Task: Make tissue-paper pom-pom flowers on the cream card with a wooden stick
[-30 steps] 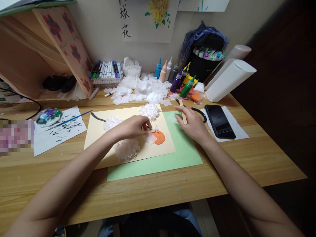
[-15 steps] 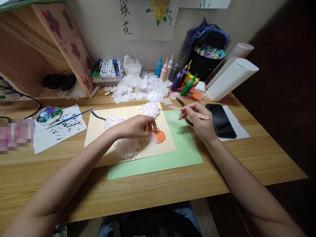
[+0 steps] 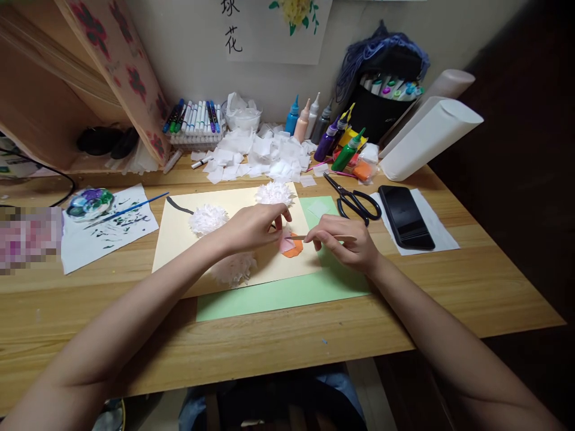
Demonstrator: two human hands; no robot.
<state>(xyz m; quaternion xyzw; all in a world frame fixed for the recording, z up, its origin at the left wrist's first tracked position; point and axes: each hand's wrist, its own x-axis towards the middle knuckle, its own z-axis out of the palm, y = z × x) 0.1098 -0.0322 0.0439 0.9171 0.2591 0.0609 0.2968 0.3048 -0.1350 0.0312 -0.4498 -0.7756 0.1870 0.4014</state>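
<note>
1. While your forearms reach in from the near edge, the wooden counter [image 3: 404, 311] carries everything, largest first.
2. On it lies a green sheet [image 3: 291, 293], and over its left part a cream sheet [image 3: 179, 239] bearing three white tissue flowers: one near the far edge [image 3: 273, 193], one to its left [image 3: 207, 219], one nearer you [image 3: 233, 269], partly behind your left wrist.
3. At the far right, a rolled white paper [image 3: 431, 139] leans against the wall beside a black marker bag [image 3: 381, 102].
4. A heap of white tissue squares [image 3: 256, 158] sits by the wall, between a marker rack [image 3: 193, 120] and a cluster of paint bottles [image 3: 330, 134].
5. Well to the left, a paint palette [image 3: 90, 201] and blue brush [image 3: 130, 209] rest on a smeared white sheet [image 3: 108, 230].
6. Right of the green sheet lie black scissors [image 3: 354, 200] and a dark phone [image 3: 405, 216], near each other.
7. Your left hand [image 3: 251, 226] pinches a small tissue piece [image 3: 286, 243] with narrowed fingers, holding it over the orange patch [image 3: 294, 248] on the cream sheet's right edge.
8. Your right hand [image 3: 348, 242] is closed on a wooden stick [image 3: 297, 237], its tip touching the tissue piece above the orange patch.
</note>
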